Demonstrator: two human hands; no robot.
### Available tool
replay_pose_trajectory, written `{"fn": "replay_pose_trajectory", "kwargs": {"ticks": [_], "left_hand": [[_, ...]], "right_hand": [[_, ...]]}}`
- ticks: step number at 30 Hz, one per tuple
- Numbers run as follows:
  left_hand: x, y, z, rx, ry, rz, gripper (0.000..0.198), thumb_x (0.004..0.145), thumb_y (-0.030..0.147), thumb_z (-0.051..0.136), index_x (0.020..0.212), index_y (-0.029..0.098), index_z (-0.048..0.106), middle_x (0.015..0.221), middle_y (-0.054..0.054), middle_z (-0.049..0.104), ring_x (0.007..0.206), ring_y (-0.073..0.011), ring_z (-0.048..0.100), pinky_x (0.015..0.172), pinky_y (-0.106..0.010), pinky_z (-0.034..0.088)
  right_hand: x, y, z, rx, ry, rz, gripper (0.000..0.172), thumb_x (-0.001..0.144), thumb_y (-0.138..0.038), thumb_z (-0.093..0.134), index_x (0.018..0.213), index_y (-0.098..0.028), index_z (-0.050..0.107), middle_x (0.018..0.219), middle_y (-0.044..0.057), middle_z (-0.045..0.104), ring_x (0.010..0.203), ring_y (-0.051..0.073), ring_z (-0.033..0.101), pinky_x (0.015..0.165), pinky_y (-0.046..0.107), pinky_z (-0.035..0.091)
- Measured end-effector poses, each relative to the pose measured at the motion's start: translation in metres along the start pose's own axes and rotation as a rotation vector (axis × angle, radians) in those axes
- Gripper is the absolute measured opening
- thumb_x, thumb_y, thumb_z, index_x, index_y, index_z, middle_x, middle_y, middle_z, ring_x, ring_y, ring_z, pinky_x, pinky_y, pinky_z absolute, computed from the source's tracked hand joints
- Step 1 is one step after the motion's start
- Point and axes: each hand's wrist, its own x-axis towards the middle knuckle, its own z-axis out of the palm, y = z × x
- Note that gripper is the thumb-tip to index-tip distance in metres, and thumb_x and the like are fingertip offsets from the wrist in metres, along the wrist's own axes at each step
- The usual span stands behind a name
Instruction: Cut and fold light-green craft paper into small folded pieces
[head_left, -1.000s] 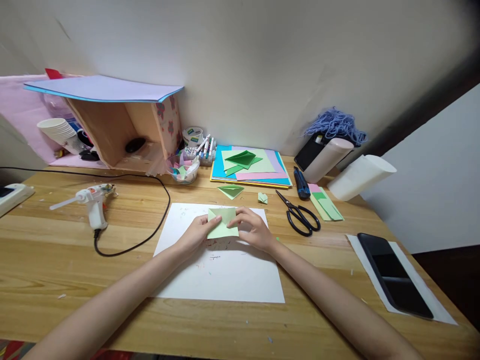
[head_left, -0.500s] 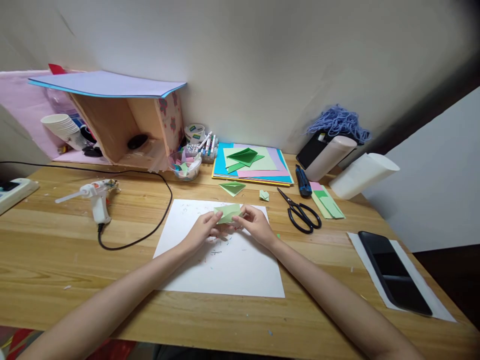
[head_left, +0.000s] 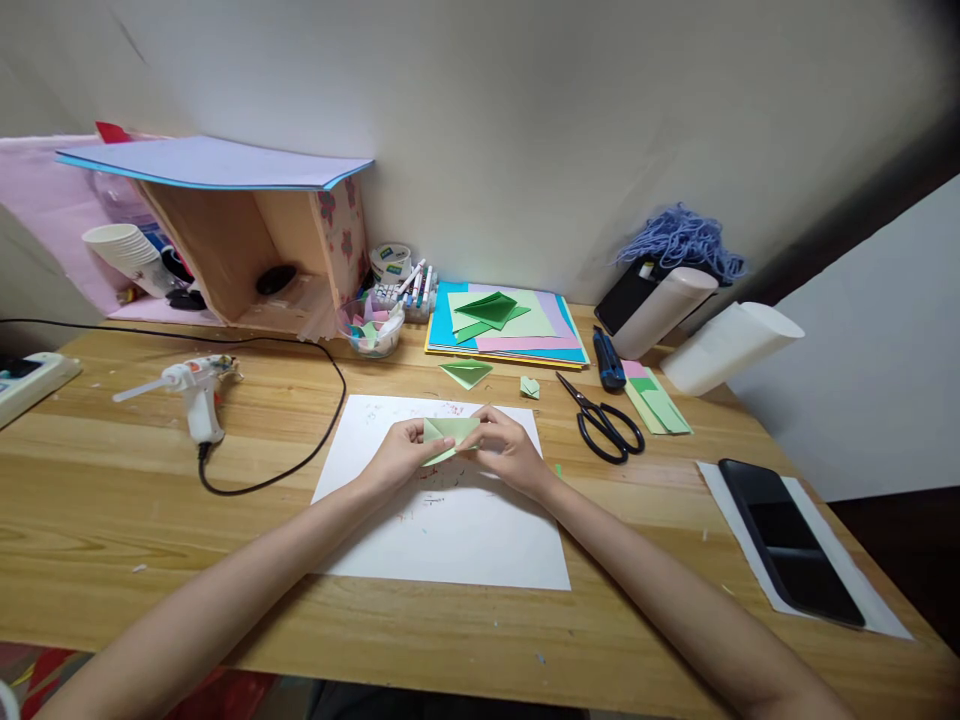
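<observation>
A small piece of light green folded paper (head_left: 451, 432) is held up between both hands, over a white sheet (head_left: 450, 540) dotted with tiny scraps. My left hand (head_left: 405, 450) grips its left part, thumb lying across the front. At its right end my right hand (head_left: 504, 447) pinches the paper, with thumb and fingertips close together at the lower edge. Just beyond the hands lie a folded green paper triangle (head_left: 466, 373) and a small folded pale green heart (head_left: 529, 387).
Black-handled scissors (head_left: 609, 430), a blue utility knife (head_left: 608, 360) and paper strips (head_left: 660, 400) lie to the right. A phone (head_left: 791, 540) rests farther right. Coloured paper (head_left: 517, 345) is stacked behind. On the left are a glue gun (head_left: 199, 395) with its cord and a cardboard box (head_left: 341, 240).
The green paper has been turned and now faces me more. My right fingers have shifted over its right end, and my left thumb lies lower on it.
</observation>
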Motion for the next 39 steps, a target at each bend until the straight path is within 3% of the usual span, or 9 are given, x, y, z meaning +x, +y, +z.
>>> {"fn": "replay_pose_trajectory", "kwargs": {"ticks": [6,9,12,17,20,23,27,32,39], "left_hand": [[0.001,0.001,0.001,-0.098,-0.077,-0.076,0.033,0.064,0.041,0.069,0.073,0.010,0.064,0.054,-0.002,0.057,0.039,-0.0043,0.038,0.038,-0.018,0.025],[0.002,0.002,0.001,-0.156,-0.104,-0.089,0.038,0.071,0.046,0.061,0.079,0.009,0.066,0.061,-0.006,0.062,0.044,-0.0072,0.047,0.043,-0.019,0.035],[0.001,0.003,0.000,-0.238,-0.130,-0.111,0.055,0.079,0.056,0.045,0.097,0.008,0.064,0.075,-0.012,0.067,0.062,-0.0164,0.061,0.055,-0.026,0.046],[-0.002,0.001,0.002,-0.108,-0.123,-0.016,0.044,0.071,0.047,0.061,0.092,0.008,0.065,0.083,-0.014,0.069,0.074,-0.0212,0.065,0.067,-0.030,0.049],[-0.003,-0.001,0.005,-0.034,-0.053,0.008,0.037,0.073,0.044,0.061,0.086,0.009,0.065,0.081,-0.012,0.070,0.068,-0.0189,0.065,0.056,-0.025,0.047],[-0.003,-0.001,0.007,-0.018,-0.023,-0.011,0.036,0.075,0.043,0.059,0.087,0.011,0.064,0.080,-0.012,0.070,0.066,-0.0182,0.065,0.044,-0.018,0.037],[-0.003,-0.002,0.008,-0.021,-0.046,0.006,0.033,0.075,0.041,0.059,0.087,0.010,0.064,0.078,-0.012,0.070,0.067,-0.0172,0.064,0.046,-0.019,0.038],[-0.002,-0.003,0.007,-0.054,-0.081,0.026,0.035,0.076,0.041,0.058,0.089,0.010,0.064,0.079,-0.012,0.070,0.069,-0.0172,0.064,0.056,-0.022,0.044],[-0.002,-0.002,0.007,-0.049,-0.078,0.039,0.034,0.076,0.042,0.058,0.087,0.010,0.063,0.078,-0.011,0.070,0.068,-0.0161,0.064,0.056,-0.022,0.044]], "right_hand": [[0.002,0.002,0.003,0.131,0.089,0.144,0.022,0.076,-0.033,0.061,0.060,-0.018,0.056,0.072,0.002,0.054,0.070,0.014,0.053,0.063,0.026,0.045],[0.003,0.005,0.006,0.270,0.112,0.255,0.024,0.074,-0.037,0.062,0.062,-0.018,0.055,0.068,0.000,0.054,0.062,0.013,0.054,0.057,0.025,0.045],[0.003,0.006,0.007,0.323,0.130,0.321,0.025,0.073,-0.039,0.062,0.064,-0.017,0.054,0.063,-0.001,0.055,0.057,0.012,0.054,0.054,0.024,0.044],[0.002,0.005,0.008,0.318,0.140,0.333,0.027,0.072,-0.042,0.063,0.063,-0.017,0.054,0.060,-0.001,0.057,0.057,0.013,0.056,0.055,0.025,0.046],[0.001,0.006,0.009,0.320,0.136,0.325,0.026,0.071,-0.040,0.064,0.066,-0.017,0.055,0.065,0.000,0.058,0.060,0.014,0.057,0.057,0.026,0.048],[0.002,0.008,0.009,0.405,0.219,0.314,0.024,0.068,-0.037,0.067,0.078,-0.019,0.054,0.075,0.000,0.059,0.065,0.013,0.058,0.056,0.025,0.051],[0.004,0.010,0.008,0.509,0.239,0.354,0.031,0.070,-0.036,0.066,0.093,-0.020,0.053,0.071,-0.002,0.059,0.057,0.013,0.059,0.055,0.028,0.053],[0.005,0.011,0.007,0.448,0.255,0.359,0.023,0.069,-0.037,0.066,0.070,-0.014,0.061,0.068,0.001,0.060,0.059,0.013,0.059,0.055,0.026,0.052],[0.003,0.013,0.008,0.383,0.272,0.330,0.021,0.071,-0.035,0.065,0.065,-0.015,0.059,0.062,-0.001,0.057,0.054,0.012,0.055,0.052,0.024,0.048]]}}
